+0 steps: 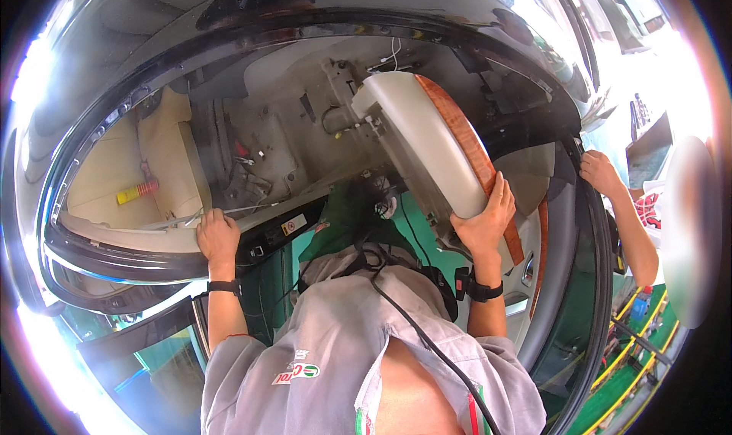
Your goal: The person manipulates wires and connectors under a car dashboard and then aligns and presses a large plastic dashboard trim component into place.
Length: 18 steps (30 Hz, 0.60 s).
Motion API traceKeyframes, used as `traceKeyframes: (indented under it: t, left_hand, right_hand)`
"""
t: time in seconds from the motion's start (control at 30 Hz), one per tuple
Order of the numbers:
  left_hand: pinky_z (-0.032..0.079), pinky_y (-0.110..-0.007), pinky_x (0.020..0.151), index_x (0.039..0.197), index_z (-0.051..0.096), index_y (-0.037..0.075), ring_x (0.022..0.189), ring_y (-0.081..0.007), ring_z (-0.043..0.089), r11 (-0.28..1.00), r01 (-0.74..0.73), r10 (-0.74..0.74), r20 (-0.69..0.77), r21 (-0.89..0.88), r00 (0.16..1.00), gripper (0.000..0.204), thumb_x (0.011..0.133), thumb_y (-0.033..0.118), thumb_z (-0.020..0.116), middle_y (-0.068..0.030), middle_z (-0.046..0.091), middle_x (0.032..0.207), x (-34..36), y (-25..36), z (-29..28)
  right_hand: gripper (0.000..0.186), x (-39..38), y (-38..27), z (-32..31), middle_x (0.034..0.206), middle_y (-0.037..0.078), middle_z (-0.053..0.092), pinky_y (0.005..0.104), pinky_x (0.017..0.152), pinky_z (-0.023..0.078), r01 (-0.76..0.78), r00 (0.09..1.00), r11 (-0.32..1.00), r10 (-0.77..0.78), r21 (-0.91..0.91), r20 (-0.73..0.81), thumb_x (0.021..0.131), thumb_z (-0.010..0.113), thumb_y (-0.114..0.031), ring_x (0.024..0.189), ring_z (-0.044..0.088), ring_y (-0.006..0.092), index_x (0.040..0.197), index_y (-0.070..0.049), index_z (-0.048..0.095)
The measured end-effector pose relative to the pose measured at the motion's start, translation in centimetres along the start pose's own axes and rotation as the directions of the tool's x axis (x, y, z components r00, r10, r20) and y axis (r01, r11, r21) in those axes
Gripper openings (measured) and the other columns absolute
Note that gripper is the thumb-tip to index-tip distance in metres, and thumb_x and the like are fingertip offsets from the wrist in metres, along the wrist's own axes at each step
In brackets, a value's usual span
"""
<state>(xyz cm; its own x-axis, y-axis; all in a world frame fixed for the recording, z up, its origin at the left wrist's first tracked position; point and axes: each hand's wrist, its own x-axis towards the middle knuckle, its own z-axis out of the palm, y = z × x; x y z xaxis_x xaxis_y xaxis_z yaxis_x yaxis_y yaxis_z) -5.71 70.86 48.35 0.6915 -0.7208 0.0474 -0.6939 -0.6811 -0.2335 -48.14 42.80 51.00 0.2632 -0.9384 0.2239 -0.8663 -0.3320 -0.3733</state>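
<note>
My left hand (219, 237) has its fingers curled over the cream-trimmed sill (152, 235) of a black car's door opening. With my right hand (485, 220) I grip a long cream panel, like a centre console (423, 141), with a wood-look strip along one side. It is tilted diagonally across the opening, with fittings along its underside. Behind it, the car's bare interior (267, 130) shows brackets and loose white wires. A cream seat (95, 168) at the left holds a yellow and red cylinder (136, 192).
Another person's hand (602, 174) touches the open door's black edge (581, 206) on the right. The door's inner panel (526, 298) stands beside my right arm. Black cords hang over my shirt. A green platform with yellow rails (633, 359) lies at the lower right.
</note>
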Motion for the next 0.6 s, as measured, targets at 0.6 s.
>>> traceKeyframes:
  t: [0.6]
  left_hand:
    - [0.049,-0.041,0.079,0.090,0.063,0.005,0.092,-0.0288,0.062,0.999,-0.007,0.008,-0.005,0.040,1.000,0.016,0.079,0.017,0.063,-0.0097,0.065,0.094,0.4,0.2,0.0]
  right_hand:
    - [0.102,0.5,2.0,0.4,0.133,0.029,0.047,0.0498,0.108,0.030,-0.050,0.999,0.998,0.050,-0.035,-0.006,0.053,0.076,-0.015,0.125,0.042,0.0436,0.143,0.004,0.035]
